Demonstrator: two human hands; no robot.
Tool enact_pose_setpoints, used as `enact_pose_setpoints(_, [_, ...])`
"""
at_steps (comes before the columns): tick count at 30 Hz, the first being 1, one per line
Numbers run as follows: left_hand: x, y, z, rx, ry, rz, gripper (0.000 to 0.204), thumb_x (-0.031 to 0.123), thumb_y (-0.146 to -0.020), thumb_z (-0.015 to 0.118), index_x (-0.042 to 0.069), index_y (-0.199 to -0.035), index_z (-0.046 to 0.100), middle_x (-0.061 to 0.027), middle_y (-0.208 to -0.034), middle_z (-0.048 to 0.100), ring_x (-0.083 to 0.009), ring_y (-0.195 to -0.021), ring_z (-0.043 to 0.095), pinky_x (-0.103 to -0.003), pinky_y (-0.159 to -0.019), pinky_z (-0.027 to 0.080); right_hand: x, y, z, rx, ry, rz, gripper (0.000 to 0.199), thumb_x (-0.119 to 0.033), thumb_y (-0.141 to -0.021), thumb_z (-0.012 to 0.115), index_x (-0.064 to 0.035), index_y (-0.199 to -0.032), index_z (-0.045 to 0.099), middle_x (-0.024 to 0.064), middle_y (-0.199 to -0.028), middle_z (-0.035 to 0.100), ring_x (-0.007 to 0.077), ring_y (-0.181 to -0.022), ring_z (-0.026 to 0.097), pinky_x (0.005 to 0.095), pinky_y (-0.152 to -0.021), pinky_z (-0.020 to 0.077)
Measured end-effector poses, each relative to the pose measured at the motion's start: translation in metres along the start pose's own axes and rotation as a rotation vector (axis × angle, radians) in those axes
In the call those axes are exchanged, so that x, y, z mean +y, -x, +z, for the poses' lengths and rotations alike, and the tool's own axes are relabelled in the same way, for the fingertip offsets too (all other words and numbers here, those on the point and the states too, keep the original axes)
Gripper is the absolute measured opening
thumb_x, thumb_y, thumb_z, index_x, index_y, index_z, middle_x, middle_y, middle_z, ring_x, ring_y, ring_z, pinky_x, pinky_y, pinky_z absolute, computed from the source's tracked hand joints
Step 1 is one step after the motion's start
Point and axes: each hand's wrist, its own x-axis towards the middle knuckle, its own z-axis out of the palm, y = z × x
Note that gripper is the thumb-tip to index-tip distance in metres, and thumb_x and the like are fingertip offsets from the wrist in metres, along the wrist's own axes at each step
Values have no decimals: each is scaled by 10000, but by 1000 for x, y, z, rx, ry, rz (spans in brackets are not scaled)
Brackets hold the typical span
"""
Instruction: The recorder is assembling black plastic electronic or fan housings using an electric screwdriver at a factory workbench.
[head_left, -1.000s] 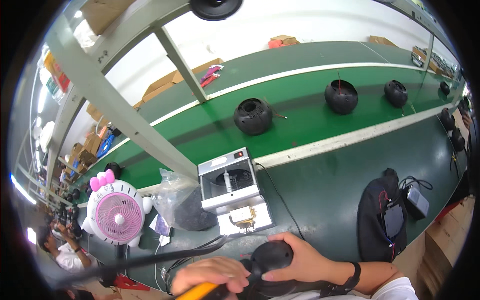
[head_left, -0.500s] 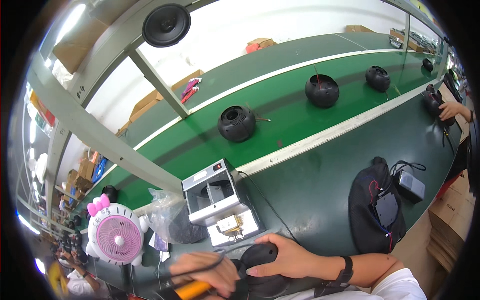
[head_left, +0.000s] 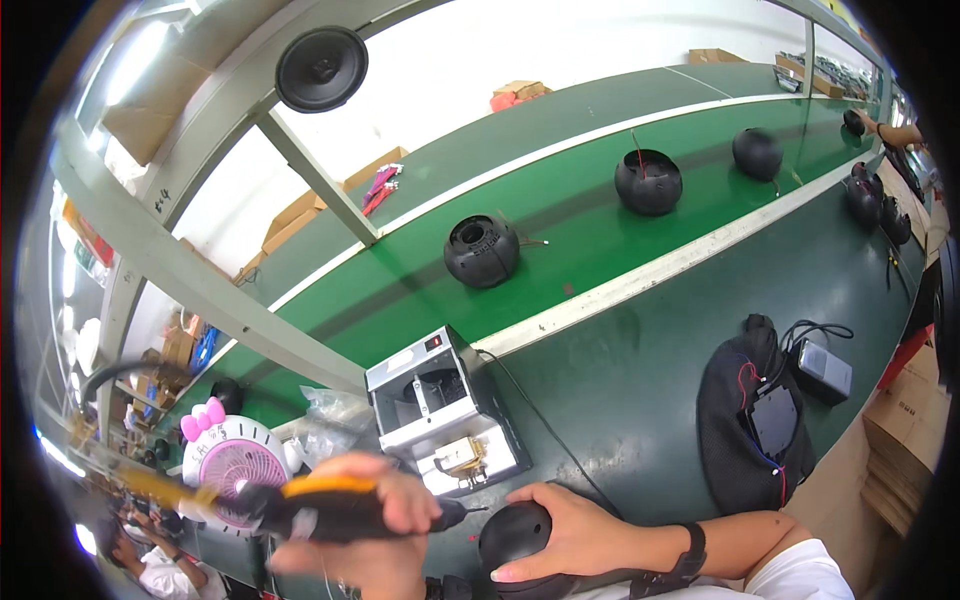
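Observation:
My right hand (head_left: 580,540), with a black band at its wrist, is closed over a black round speaker housing (head_left: 515,540) at the table's near edge. The thumb lies along its near side. To the left, my left hand (head_left: 370,545) grips a black and orange electric screwdriver (head_left: 345,510). Its thin bit points right, near the housing but apart from it. Motion smears the left hand and the tool's rear end. Just beyond them stands a silver and black screw feeder (head_left: 425,405). A plastic bag (head_left: 335,420) lies at its left.
A pink and white fan (head_left: 240,460) stands at the left. Black round housings (head_left: 480,250) sit along the green conveyor (head_left: 580,225). A black fabric piece (head_left: 725,420) and a silver box (head_left: 822,372) lie at the right. A co-worker's hand (head_left: 885,132) is at the far right.
My left hand has lifted the screwdriver up and turned it, so its bit now points right. My right hand stays on the housing. The co-worker's hand has moved farther back, to the belt's far end.

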Motion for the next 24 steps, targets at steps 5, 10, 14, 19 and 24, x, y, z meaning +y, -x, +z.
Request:
enact_pose_setpoints(5, [49,21,17,-354,140,84,960,929,-731,488,20,-1018,603,-30,-607,534,-161,-466,501,-292,-447,407,-5,5,4,-9,87,-22,1079,-656,-662,829,38,-1399,453,219,-1380,502,340,-1316,492,406,-1092,415])
enact_pose_setpoints(10, [37,27,23,-424,185,-22,996,954,-644,542,12,-959,605,-38,-615,554,-180,-478,520,-312,-491,439,-6,3,4,-3,135,-37,1066,-657,-658,827,18,-1395,458,213,-1371,511,342,-1299,503,394,-1079,425])
enact_pose_setpoints(14, [21,32,23,-497,174,-14,997,950,-609,575,5,-926,605,-41,-645,574,-184,-531,555,-315,-526,464,-6,1,4,33,170,-61,1010,-621,-671,824,4,-1383,472,211,-1366,516,342,-1286,511,390,-1063,437])
enact_pose_setpoints(19, [-3,27,7,-815,215,353,707,608,-801,764,-30,-1042,577,-47,-687,586,-181,-563,582,-332,-568,498,-1,-6,10,123,149,-5,919,-544,-678,817,-3,-1349,496,222,-1332,546,339,-1262,542,391,-1040,456])
enact_pose_setpoints(24, [-8,30,8,-819,304,377,465,378,-918,732,-28,-1074,566,-51,-702,586,-203,-591,588,-338,-597,493,-4,7,18,185,-20,-47,669,-290,-717,887,-6,-1219,549,189,-1173,626,309,-1115,606,407,-966,467])
